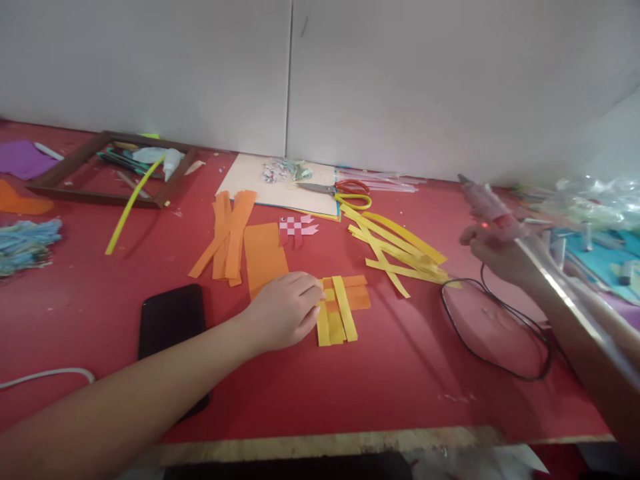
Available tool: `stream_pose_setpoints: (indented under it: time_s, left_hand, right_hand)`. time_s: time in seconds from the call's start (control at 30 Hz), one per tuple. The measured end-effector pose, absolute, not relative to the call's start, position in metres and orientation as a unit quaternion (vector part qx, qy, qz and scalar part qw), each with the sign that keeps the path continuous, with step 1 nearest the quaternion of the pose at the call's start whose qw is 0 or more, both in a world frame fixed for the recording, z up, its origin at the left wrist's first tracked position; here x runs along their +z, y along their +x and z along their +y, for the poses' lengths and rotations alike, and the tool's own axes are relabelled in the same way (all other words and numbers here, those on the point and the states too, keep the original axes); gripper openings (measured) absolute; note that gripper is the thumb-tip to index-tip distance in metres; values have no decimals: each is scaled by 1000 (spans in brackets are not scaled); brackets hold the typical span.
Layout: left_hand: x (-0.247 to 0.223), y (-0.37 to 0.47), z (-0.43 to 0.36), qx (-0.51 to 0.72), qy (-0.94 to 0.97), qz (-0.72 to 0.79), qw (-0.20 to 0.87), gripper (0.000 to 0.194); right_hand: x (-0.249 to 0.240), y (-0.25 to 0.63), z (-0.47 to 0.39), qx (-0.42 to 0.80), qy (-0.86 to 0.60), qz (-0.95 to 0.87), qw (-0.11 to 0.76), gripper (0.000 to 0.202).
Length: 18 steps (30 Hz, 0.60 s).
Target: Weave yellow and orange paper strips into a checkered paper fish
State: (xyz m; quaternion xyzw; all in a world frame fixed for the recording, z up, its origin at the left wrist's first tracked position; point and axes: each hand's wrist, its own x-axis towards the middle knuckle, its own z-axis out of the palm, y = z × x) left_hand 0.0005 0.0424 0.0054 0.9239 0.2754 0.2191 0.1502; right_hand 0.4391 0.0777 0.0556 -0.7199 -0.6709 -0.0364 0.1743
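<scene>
My left hand [285, 310] rests at the left edge of a small weave of yellow and orange paper strips [336, 312], its fingers bent and pressed on the weave. At the right, my right hand [495, 250] is wrapped round a glue gun [487, 203], raised above the table with its nozzle toward the upper left; a glue stick runs back from it. Orange strips [233, 237] and an orange sheet [264, 257] lie behind my left hand. Loose yellow strips [395, 250] lie between the hands. A pink checkered paper fish [295, 228] lies behind the weave.
Scissors [327, 190] lie on pale sheets [245, 180]. A black phone [173, 320] is partly under my left forearm. The gun's dark cable [493, 363] loops at the right. A wooden frame [70, 193] stands back left, and blue strips [30, 243] lie at the far left.
</scene>
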Motion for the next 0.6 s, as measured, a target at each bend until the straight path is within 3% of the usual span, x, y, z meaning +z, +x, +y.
stream_pose_setpoints:
  time_s: [0.13, 0.23, 0.33, 0.6]
  left_hand:
    - [5, 1, 42, 226, 923, 273, 147, 19]
    - [6, 1, 42, 234, 922, 274, 140, 21]
    - [7, 2, 41, 230, 924, 275, 137, 21]
    - [8, 1, 41, 230, 922, 278, 138, 21]
  right_hand:
    - [52, 401, 49, 31, -642, -757, 113, 42]
    - [42, 373, 30, 91, -552, -825, 76, 46]
    - [30, 356, 17, 98, -551, -828, 37, 50]
    - [35, 366, 7, 90, -531, -841, 55, 59]
